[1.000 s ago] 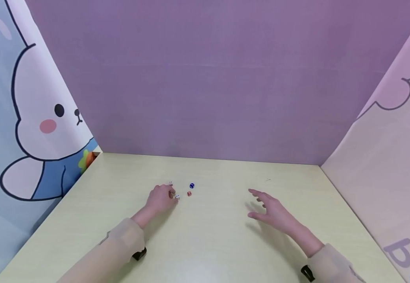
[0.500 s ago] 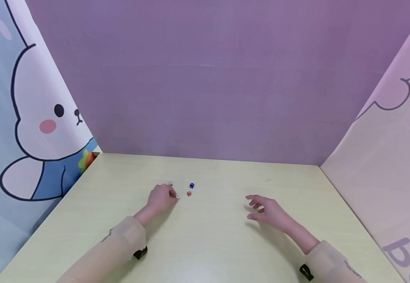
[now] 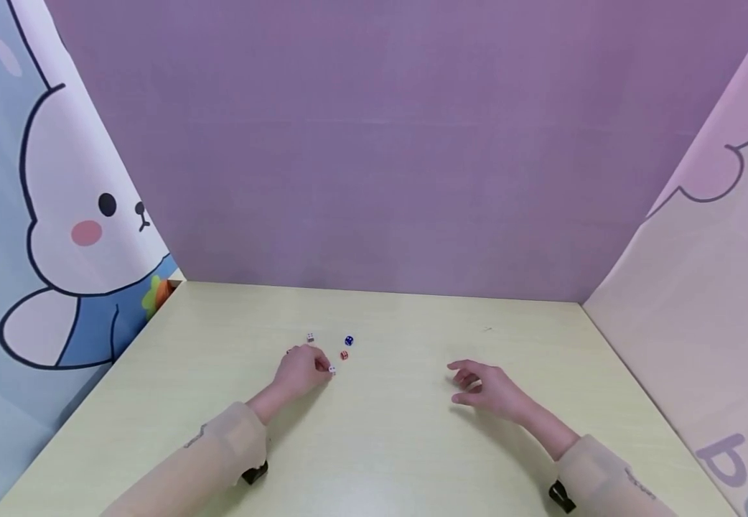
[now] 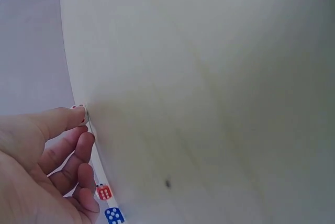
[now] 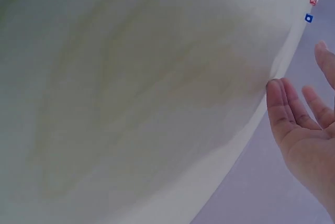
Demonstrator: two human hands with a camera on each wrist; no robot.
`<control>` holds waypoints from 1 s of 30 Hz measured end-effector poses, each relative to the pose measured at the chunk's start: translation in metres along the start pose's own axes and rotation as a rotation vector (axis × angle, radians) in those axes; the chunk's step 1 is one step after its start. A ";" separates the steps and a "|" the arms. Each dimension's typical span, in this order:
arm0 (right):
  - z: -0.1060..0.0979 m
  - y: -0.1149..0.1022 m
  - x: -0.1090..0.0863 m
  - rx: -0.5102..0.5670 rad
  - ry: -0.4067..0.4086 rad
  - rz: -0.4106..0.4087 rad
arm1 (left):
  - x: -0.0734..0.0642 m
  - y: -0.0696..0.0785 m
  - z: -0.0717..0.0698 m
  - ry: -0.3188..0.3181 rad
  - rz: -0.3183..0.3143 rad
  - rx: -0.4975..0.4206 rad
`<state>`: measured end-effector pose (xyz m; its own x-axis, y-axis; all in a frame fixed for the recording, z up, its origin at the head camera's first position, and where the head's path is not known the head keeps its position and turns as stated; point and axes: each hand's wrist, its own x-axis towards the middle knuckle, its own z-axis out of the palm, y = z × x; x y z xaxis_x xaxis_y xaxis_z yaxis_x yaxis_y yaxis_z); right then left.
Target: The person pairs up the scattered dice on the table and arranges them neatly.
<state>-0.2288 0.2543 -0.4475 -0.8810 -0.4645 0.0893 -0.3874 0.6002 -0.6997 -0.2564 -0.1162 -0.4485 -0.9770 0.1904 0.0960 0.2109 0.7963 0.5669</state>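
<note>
My left hand pinches a white die between thumb and index finger, close over the table. In the left wrist view the white die shows red pips at the fingertips, partly covered by them. Just beyond the hand lie a red die, a blue die and another white die. My right hand hovers over the right half of the table with fingers loosely bent and nothing in them; the right wrist view shows the same hand with thumb and fingers apart.
The pale wooden table ends at a purple wall panel. A rabbit-print sheet stands along the left edge, a pale printed sheet along the right. A small dark mark is on the table at the back right.
The left hand has closed its fingertips on the near white die and drawn it slightly toward the person and right. The right hand's fingers have curled a little more.
</note>
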 end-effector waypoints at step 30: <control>-0.003 0.019 0.020 0.092 -0.103 0.096 | 0.005 0.040 0.036 -0.100 0.114 -0.111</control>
<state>-0.2545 0.2588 -0.4568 -0.8784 -0.4751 -0.0515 -0.2719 0.5855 -0.7637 -0.2519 -0.0624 -0.4546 -0.9380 0.3358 0.0862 0.3096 0.6995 0.6440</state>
